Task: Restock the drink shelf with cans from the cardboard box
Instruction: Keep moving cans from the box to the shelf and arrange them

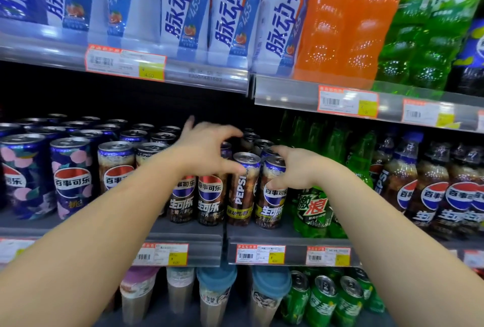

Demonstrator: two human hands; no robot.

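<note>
Brown-and-blue Pepsi cans stand in rows on the middle shelf (262, 237). My right hand (294, 168) grips the front can (271, 205) at the right end of the row; its thumb lies on the can's face and its fingers curl over the top. My left hand (207, 148) arches over the can tops just left of it with fingers spread, and its thumb tip is at the rim of the can marked PEPSI (242, 193). I see nothing held in the left hand. The cardboard box is not in view.
Dark blue peach Pepsi cans (72, 177) fill the shelf's left part. Green bottles (313, 207) and Pepsi bottles (432, 190) stand right of the cans. The upper shelf edge (167, 70) hangs close above my hands. Cups and green cans (323, 300) sit on the shelf below.
</note>
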